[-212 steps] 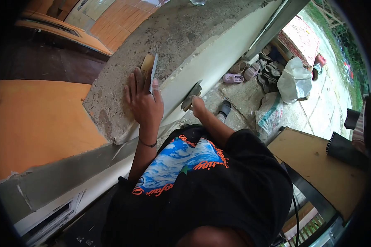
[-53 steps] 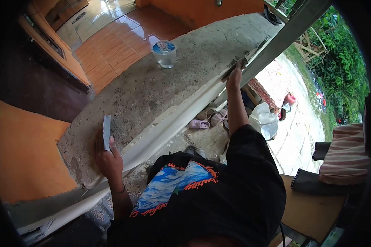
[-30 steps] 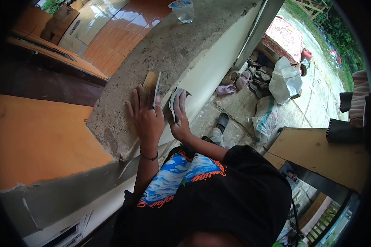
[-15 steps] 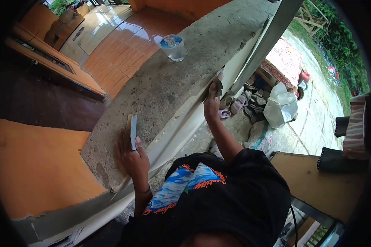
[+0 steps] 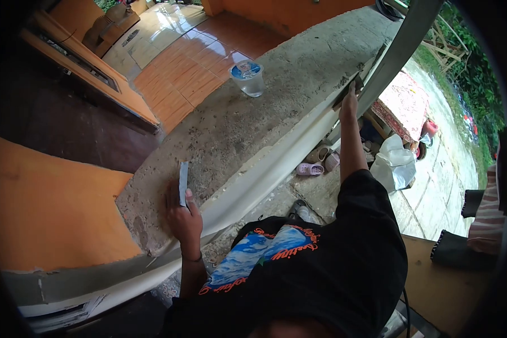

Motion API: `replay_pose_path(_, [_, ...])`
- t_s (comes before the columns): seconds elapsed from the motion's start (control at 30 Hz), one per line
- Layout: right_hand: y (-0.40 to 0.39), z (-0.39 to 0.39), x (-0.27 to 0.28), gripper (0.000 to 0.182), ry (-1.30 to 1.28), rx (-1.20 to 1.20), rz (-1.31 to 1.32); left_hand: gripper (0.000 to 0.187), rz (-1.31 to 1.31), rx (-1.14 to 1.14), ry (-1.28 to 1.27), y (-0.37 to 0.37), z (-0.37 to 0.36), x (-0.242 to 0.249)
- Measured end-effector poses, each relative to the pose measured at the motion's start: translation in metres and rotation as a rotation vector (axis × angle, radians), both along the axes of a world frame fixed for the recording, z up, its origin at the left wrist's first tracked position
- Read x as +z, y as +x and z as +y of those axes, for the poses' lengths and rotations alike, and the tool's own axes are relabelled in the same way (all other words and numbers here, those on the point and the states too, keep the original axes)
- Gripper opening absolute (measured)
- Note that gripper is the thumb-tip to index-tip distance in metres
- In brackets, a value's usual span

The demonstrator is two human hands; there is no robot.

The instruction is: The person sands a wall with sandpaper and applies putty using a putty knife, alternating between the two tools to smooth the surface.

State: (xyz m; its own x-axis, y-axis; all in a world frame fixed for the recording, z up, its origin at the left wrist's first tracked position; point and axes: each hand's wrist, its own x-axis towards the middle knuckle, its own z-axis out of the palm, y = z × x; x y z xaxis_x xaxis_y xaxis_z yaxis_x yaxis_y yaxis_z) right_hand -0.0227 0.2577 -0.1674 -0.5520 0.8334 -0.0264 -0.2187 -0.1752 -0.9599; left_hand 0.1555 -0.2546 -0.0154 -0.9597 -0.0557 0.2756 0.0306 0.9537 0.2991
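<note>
My left hand (image 5: 185, 221) is closed on a flat grey strip (image 5: 183, 185), held on edge over the rough concrete ledge (image 5: 219, 127). What this strip is made for I cannot make out. Farther along, my right hand (image 5: 349, 104) grips a thin dark folded piece, which looks like sandpaper (image 5: 339, 100), at the ledge's outer edge. Below that edge runs the smooth white face (image 5: 284, 155) of the low wall. A clear plastic cup (image 5: 248, 80) with a blue lid stands on the ledge between the hands.
A grey post (image 5: 403, 50) rises near my right hand. Shoes (image 5: 311, 168), a white sack (image 5: 394, 164) and a table with a patterned cover (image 5: 403, 104) are outside the wall. An orange wall (image 5: 56, 208) stands at the left, and a wooden board (image 5: 450, 279) at the right.
My right hand has slid away from me along the ledge's edge, the arm now stretched out. My left hand has stayed at nearly the same place with its strip. The view has shifted slightly.
</note>
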Motion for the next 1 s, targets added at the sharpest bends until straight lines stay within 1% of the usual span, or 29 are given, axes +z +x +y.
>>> replay_pose_path(0.03, [0.026, -0.049, 0.037, 0.065, -0.106, 0.034, -0.034, 0.042, 0.064, -0.061, -0.049, 0.0, -0.002, -0.002])
replay_pose_path(0.07, [0.045, -0.085, 0.051, 0.067, -0.104, 0.07, -0.052, 0.042, 0.126, -0.124, -0.098, 0.0, -0.003, -0.002])
replay_pose_path(0.13, [0.065, -0.135, 0.038, 0.067, 0.021, 0.077, -0.046, 0.043, 0.099, -0.141, -0.095, 0.004, -0.002, 0.003])
replay_pose_path(0.2, [0.087, -0.188, 0.032, 0.064, 0.054, 0.111, -0.004, 0.043, 0.08, -0.229, -0.203, 0.006, -0.005, 0.005])
replay_pose_path(0.23, [0.1, -0.217, 0.033, 0.062, 0.071, 0.132, 0.02, 0.043, 0.083, -0.234, -0.204, 0.007, -0.008, 0.005])
replay_pose_path(0.3, [0.124, -0.272, 0.037, 0.06, 0.112, 0.18, 0.072, 0.046, 0.075, -0.325, -0.364, 0.009, -0.014, 0.005])
replay_pose_path(0.4, [0.161, -0.353, 0.045, 0.058, 0.212, 0.268, 0.154, 0.043, 0.09, -0.368, -0.292, 0.012, -0.019, 0.005])
replay_pose_path(0.43, [0.174, -0.375, 0.042, 0.06, 0.345, 0.305, 0.059, 0.043, 0.094, -0.37, -0.294, 0.013, -0.022, 0.005])
replay_pose_path(0.47, [0.189, -0.4, 0.046, 0.061, 0.412, 0.356, 0.038, 0.043, 0.099, -0.384, -0.261, 0.014, -0.024, 0.004])
replay_pose_path(0.5, [0.204, -0.423, 0.052, 0.063, 0.53, 0.389, -0.017, 0.044, 0.103, -0.398, -0.227, 0.014, -0.025, 0.003])
replay_pose_path(0.57, [0.227, -0.458, 0.054, 0.066, 0.546, 0.466, -0.016, 0.048, 0.111, -0.424, -0.203, 0.013, -0.028, 0.004])
replay_pose_path(0.63, [0.231, -0.464, 0.053, 0.066, 0.574, 0.495, -0.021, 0.048, 0.097, -0.426, -0.191, 0.013, -0.029, 0.005])
replay_pose_path(0.7, [0.223, -0.455, 0.055, 0.067, 0.502, 0.467, 0.009, 0.049, 0.087, -0.428, -0.182, 0.011, -0.029, 0.006])
replay_pose_path(0.73, [0.212, -0.445, 0.054, 0.067, 0.505, 0.466, 0.012, 0.049, 0.085, -0.423, -0.154, 0.011, -0.029, 0.006])
replay_pose_path(0.87, [0.166, -0.374, 0.053, 0.063, 0.374, 0.234, 0.016, 0.05, 0.063, -0.364, -0.126, 0.01, -0.025, 0.007])
replay_pose_path(0.93, [0.146, -0.326, 0.051, 0.059, 0.133, 0.259, 0.045, 0.051, 0.078, -0.332, -0.137, 0.007, -0.019, 0.008])
replay_pose_path(1.0, [0.113, -0.264, 0.015, 0.056, -0.082, 0.174, 0.135, 0.042, 0.093, -0.25, -0.14, 0.005, -0.008, 0.01])
